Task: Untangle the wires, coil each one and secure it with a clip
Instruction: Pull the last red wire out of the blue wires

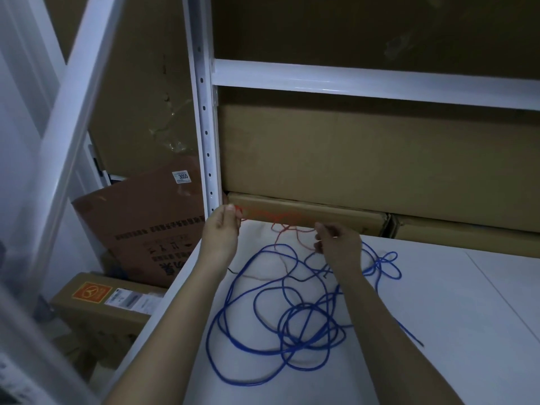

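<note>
Blue wire (280, 325) sprawls beneath my wrists; red wire (264, 214) stretches sideways, left hand (223, 230) pinching, right hand (336, 241) seemingly pinching too.

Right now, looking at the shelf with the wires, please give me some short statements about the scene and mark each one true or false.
1. Both hands hold the red wire. True: the left hand pinches it near the shelf post, the right hand holds it further right.
2. The blue wire is already coiled and clipped. False: it lies in loose tangled loops on the white shelf surface, and no clip shows.
3. Cardboard boxes stand behind the wires. True.
4. The red wire hangs slack between the hands. False: it runs roughly straight between the hands.
5. The left hand presses on the blue wire. False: it is raised near the post, apart from the blue wire.
</note>
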Available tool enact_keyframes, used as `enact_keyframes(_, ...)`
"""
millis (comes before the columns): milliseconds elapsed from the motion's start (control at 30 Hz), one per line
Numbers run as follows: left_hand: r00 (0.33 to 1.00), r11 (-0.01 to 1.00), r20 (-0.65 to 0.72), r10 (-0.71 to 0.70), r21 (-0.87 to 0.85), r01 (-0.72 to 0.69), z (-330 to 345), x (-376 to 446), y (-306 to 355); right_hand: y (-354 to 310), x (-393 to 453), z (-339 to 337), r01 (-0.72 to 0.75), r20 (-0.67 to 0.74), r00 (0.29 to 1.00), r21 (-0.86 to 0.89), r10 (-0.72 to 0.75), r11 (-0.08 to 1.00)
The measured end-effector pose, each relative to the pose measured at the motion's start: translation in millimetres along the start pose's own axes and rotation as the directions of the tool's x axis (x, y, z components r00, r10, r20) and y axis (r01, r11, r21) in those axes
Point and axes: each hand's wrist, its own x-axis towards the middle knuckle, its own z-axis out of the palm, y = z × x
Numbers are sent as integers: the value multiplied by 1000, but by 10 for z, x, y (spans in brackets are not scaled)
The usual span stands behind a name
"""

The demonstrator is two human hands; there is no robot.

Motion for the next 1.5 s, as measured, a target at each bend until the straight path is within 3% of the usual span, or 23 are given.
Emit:
enact_keyframes(67,992,997,-119,-47,-62,40,-68,56,-8,39,106,-117,-56,-130,990,-74,46,996)
enact_keyframes(133,979,995,-199,-46,-93,28,-182,155,-7,121,192,-264,-94,-162,985,-211,60,973)
enact_keyframes(200,991,999,-137,-8,-46,2,-238,209,14,201,239,-339,-80,-93,994,-358,49,930)
enact_keyframes(267,1000,1000,-13,13,22,-13,-185,167,44,200,234,-288,54,-39,996,-400,-76,915)
enact_keyframes(333,996,997,87,25,65,-31,-86,93,35,153,165,-157,295,59,953,-392,-297,871)
enact_keyframes(400,990,998,138,18,56,-25,-3,52,-4,31,42,-33,464,213,884,-302,-416,833)
enact_keyframes(500,975,999,216,49,5,-51,72,21,-28,-210,-154,129,522,504,762,-106,-407,847)
enact_keyframes(567,958,997,277,69,-43,-59,101,-8,15,-232,-200,262,513,599,707,-69,-376,856)
enact_keyframes(600,954,997,290,77,-47,-66,107,-18,29,-220,-210,315,486,592,720,-56,-363,872)
enact_keyframes(700,970,996,227,87,-32,-81,71,-14,33,-177,-179,370,365,440,845,-59,-304,929)
enact_keyframes(800,999,997,26,25,-79,-23,-60,70,35,-96,-20,195,-19,300,953,175,-35,984)
enact_keyframes(833,999,995,-52,9,-96,-14,-120,109,44,-26,63,99,-90,230,972,157,53,983)
enact_keyframes(933,978,992,-209,1,-127,-28,-275,223,31,249,265,-158,-73,41,995,-291,89,954)
enact_keyframes(1000,988,997,-154,1,-80,-13,-290,263,3,265,267,-188,-28,41,998,-373,46,927)
enact_keyframes(1100,1000,998,31,-1,-62,3,-155,232,-12,19,105,-14,167,217,968,-173,-128,971)
enact_keyframes(1200,989,993,146,7,-114,10,-14,156,57,-269,-86,250,251,472,851,16,-229,968)
enact_keyframes(1267,971,992,240,10,-122,20,27,140,68,-351,-154,404,267,559,788,70,-260,961)
enact_keyframes(1367,940,992,340,-1,-115,42,39,127,95,-299,-164,577,288,475,828,91,-296,953)
enact_keyframes(1500,972,997,235,13,-73,4,-38,142,83,-280,-89,511,131,317,927,231,-202,964)
